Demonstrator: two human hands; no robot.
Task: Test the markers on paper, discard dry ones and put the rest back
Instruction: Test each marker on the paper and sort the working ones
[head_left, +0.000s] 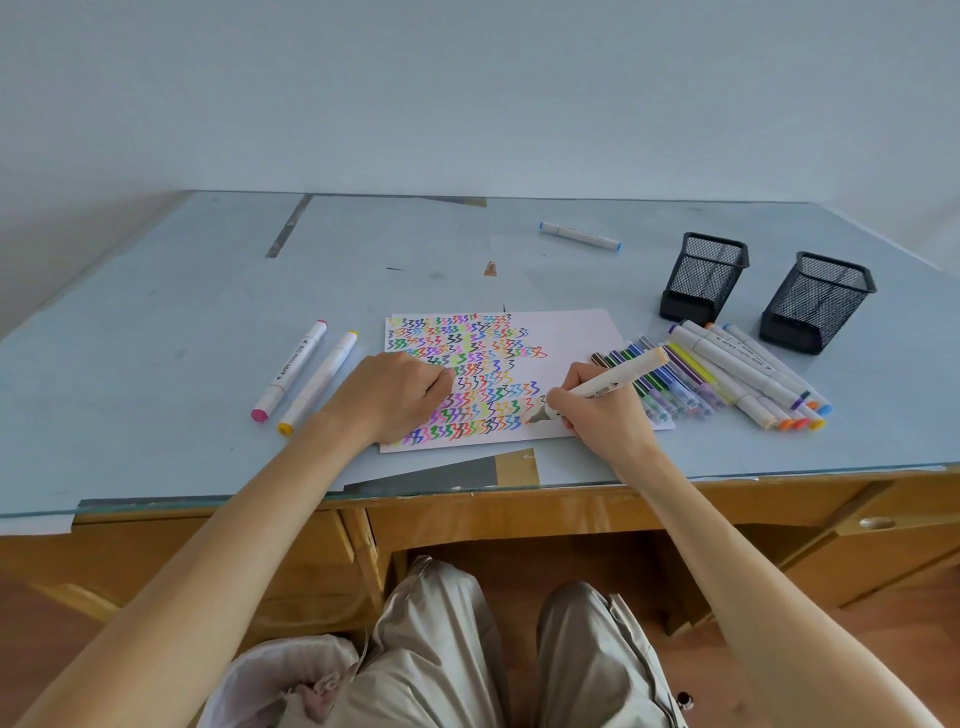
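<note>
Gripping a white marker (597, 387) in a writing hold, the right hand (592, 410) presses the marker's tip onto the paper (576, 332) near that sheet's 5 o'clock corner, the barrel slanting up toward 2 o'clock. The paper lies at the middle of the table (156, 322), and most of its left and centre is filled with rows of small coloured zigzag marks; a bare white patch stays at its 1 o'clock corner. The left hand (397, 395) rests on the sheet's 8 o'clock part with its fingers curled under into a loose fist, holding nothing that can be seen, and pins the paper down.

At 3 o'clock from the paper, a row of markers (727, 374) lies side by side on the table, thin coloured pens nearest the sheet and thicker white ones beyond, their coloured caps pointing toward 5 o'clock. Just past them, at 1 to 2 o'clock, stand two black mesh pen holders (706, 273), upright and slightly apart; what they contain cannot be told. At 9 o'clock from the paper a pink-capped marker (291, 369) and a yellow-capped marker (319, 382) lie beside each other. A blue-capped marker (579, 235) lies alone at 12 o'clock, well apart from the rest.
</note>
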